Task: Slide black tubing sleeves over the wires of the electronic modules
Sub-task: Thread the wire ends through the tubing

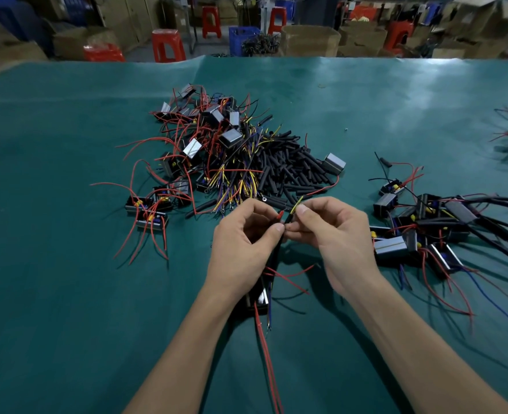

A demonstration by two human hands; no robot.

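At the centre of the frame, a black sleeve is being pinched by the left hand, while yellow and red wire tips are being pinched by the right hand. The module is lying under the left wrist. The tips should probably be kept bunched and straight while being fed in.
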